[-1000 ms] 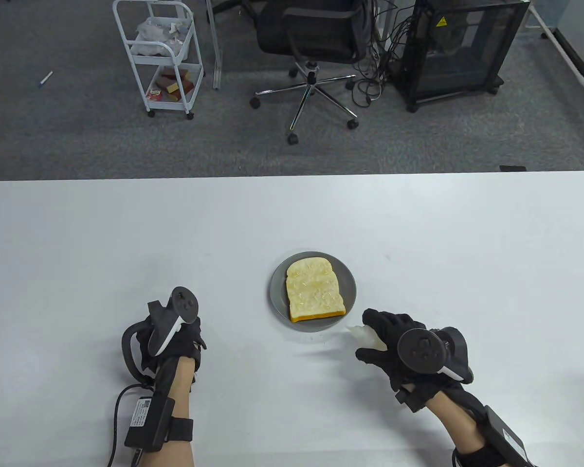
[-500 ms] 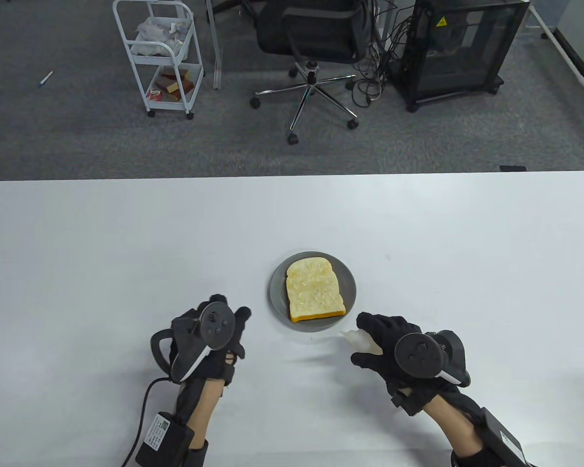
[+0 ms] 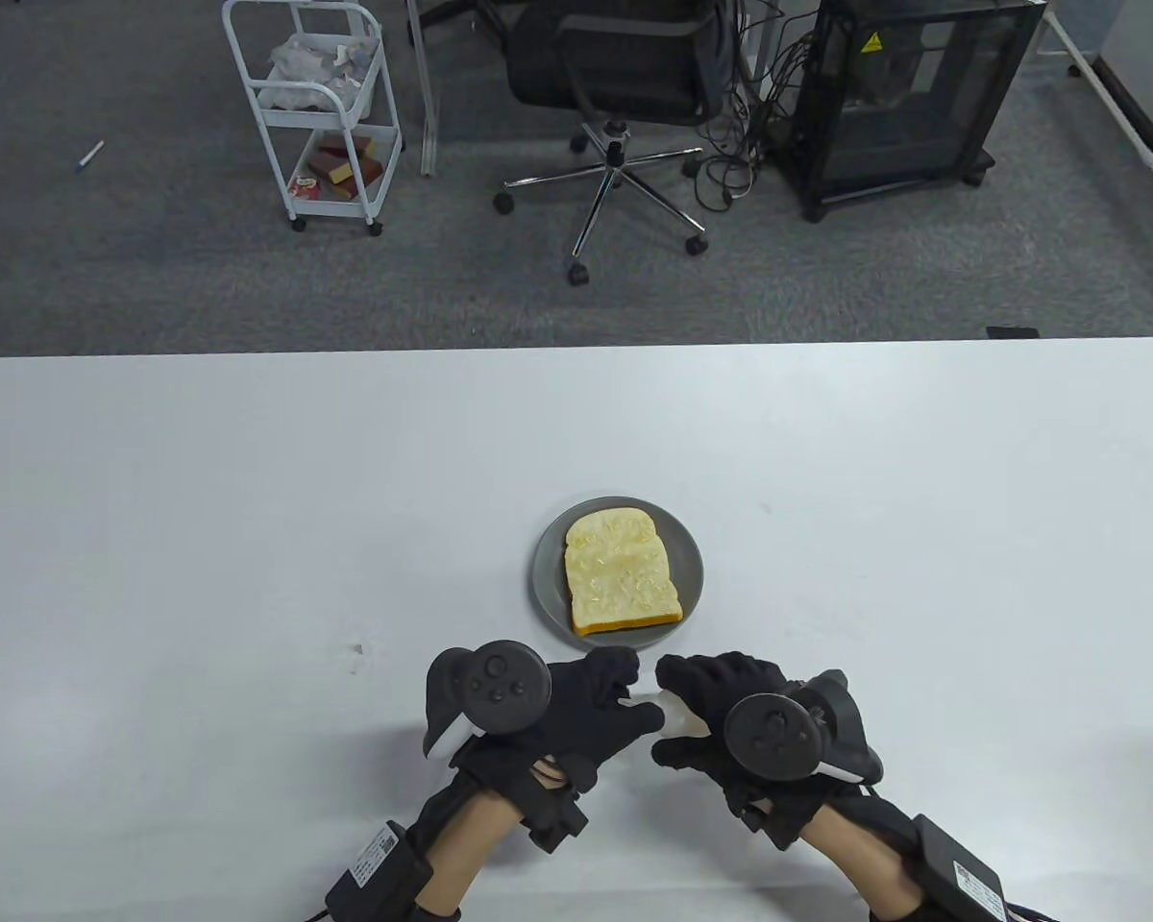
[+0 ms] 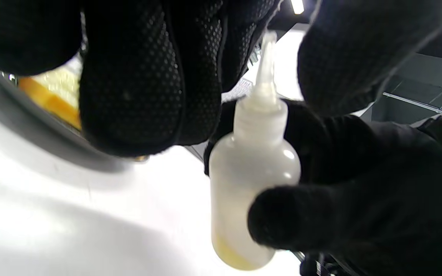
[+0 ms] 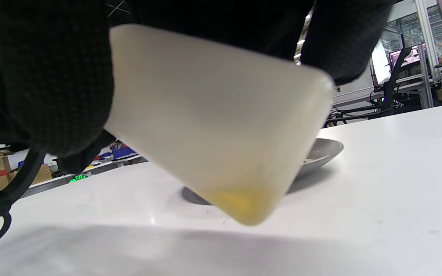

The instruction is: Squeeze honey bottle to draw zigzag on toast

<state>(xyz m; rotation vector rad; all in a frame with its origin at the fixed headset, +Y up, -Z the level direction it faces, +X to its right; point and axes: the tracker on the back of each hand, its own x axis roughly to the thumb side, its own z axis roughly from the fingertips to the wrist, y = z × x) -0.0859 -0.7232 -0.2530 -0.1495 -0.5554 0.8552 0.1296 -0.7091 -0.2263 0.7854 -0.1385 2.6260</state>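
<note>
- Honey bottle (image 3: 677, 715) sits in the right hand (image 3: 730, 715), just short of the plate (image 3: 548, 586) on the tabletop (image 3: 250, 528).
- Its long axis tilts, nozzle aimed toward the left hand (image 3: 586, 706), whose fingers (image 4: 148, 76) close around the tip.
- Toast (image 3: 623, 573) lies just beyond both hands, about equally near to each.

Left hand (image 3: 576, 715): reaches rightward, palm down, fingers (image 4: 148, 96) curled over the honey bottle (image 3: 677, 715) nozzle.
Right hand (image 3: 730, 720): wrapped round the bottle's body, thumb across the front.
Forearms: angle inward from the bottom edge, wrists close together.
</note>
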